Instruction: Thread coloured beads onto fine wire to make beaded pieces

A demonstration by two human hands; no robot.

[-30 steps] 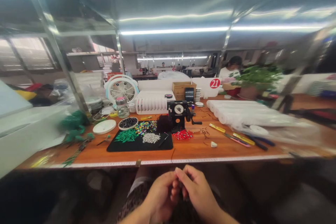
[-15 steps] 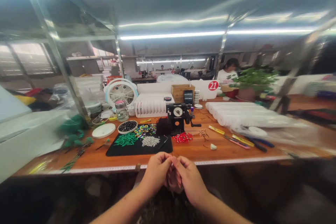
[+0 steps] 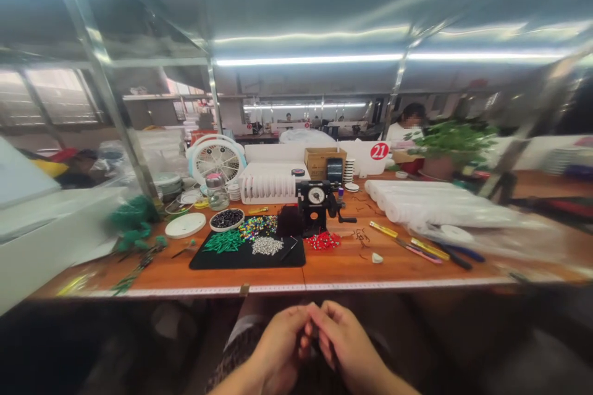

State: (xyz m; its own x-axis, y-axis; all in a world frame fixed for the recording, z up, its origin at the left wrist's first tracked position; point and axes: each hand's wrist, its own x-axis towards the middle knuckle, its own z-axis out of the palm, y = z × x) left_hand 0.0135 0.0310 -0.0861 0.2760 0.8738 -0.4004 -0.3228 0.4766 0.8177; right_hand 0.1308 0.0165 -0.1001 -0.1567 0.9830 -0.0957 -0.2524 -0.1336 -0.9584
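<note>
My left hand (image 3: 285, 336) and my right hand (image 3: 345, 333) are together below the table's front edge, over my lap. Thumbs and forefingers are pinched, with the tips meeting. Whatever lies between them is too small or too hidden to make out. Beyond them on the table, a black mat (image 3: 241, 259) carries green tube-like pieces (image 3: 223, 242), silvery-grey beads (image 3: 267, 245) and multicoloured beads (image 3: 256, 227). Red pieces (image 3: 323, 241) lie to the right of the mat, in front of a black hand-cranked machine with a dial (image 3: 317, 196).
A bowl of black beads (image 3: 227, 220), a white lid (image 3: 185, 225) and a fan (image 3: 217, 163) stand left. On the right lie yellow cutters (image 3: 383, 229), dark-handled pliers (image 3: 456, 256), a small white piece (image 3: 377, 258) and white wrapped rolls (image 3: 417, 197). A person (image 3: 407, 126) sits beyond the partition.
Both hands have moved down and slightly right, from the table's front edge to below it, still pinched together. The things on the table have stayed put; the view has shifted slightly.
</note>
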